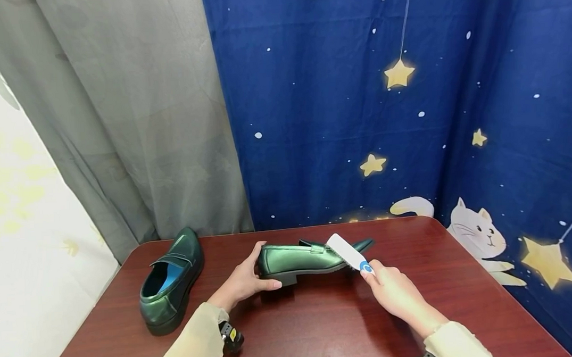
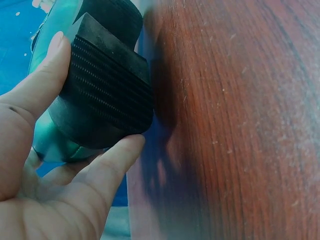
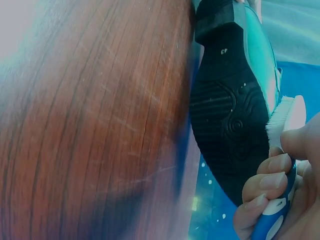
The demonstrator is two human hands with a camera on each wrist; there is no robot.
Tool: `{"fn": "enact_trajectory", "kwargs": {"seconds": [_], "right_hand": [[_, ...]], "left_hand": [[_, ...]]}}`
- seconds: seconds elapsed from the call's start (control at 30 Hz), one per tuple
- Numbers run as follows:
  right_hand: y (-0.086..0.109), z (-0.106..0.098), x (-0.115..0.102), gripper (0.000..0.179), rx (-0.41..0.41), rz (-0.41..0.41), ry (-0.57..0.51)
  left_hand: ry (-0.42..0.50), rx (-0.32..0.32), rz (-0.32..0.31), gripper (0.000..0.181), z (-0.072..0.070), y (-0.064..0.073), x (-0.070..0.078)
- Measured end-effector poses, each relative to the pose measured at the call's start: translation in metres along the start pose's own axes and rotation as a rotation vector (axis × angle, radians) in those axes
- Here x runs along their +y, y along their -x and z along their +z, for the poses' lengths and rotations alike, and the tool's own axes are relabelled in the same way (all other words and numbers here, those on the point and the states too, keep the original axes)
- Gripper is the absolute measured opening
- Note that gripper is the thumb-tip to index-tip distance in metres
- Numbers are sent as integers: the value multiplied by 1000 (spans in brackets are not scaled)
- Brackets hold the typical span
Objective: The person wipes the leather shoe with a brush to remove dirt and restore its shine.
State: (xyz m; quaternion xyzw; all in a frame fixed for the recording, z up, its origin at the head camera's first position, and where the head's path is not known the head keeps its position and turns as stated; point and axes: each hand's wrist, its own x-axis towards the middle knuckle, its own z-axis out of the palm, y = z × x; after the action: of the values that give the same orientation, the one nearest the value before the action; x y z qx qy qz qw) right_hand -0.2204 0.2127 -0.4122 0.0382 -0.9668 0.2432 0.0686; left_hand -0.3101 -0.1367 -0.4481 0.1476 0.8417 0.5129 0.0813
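A shiny green loafer (image 1: 289,259) is held by its heel end in my left hand (image 1: 244,280), tilted on its side above the table. In the left wrist view, the thumb and fingers grip around the ribbed black heel (image 2: 107,85). My right hand (image 1: 397,295) grips a brush (image 1: 345,251) with a white head and a blue-and-white handle. Its white bristles (image 3: 280,118) face the loafer's side near the front and appear to touch it. The right wrist view shows the loafer's dark patterned sole (image 3: 230,107); the brush and hand hide part of the toe.
A second green loafer (image 1: 173,282) with a blue insole stands upright on the left of the reddish-brown wooden table (image 1: 316,326). Behind the table hang a grey curtain (image 1: 144,110) and a blue star-patterned curtain (image 1: 321,107).
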Motion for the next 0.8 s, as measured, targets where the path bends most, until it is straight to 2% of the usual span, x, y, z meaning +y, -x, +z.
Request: {"fn": "enact_trajectory", "kwargs": {"seconds": [0.8], "right_hand": [[-8, -18, 33, 26, 1, 13, -1]], "left_hand": [[-6, -5, -2, 105, 0, 1, 1]]}}
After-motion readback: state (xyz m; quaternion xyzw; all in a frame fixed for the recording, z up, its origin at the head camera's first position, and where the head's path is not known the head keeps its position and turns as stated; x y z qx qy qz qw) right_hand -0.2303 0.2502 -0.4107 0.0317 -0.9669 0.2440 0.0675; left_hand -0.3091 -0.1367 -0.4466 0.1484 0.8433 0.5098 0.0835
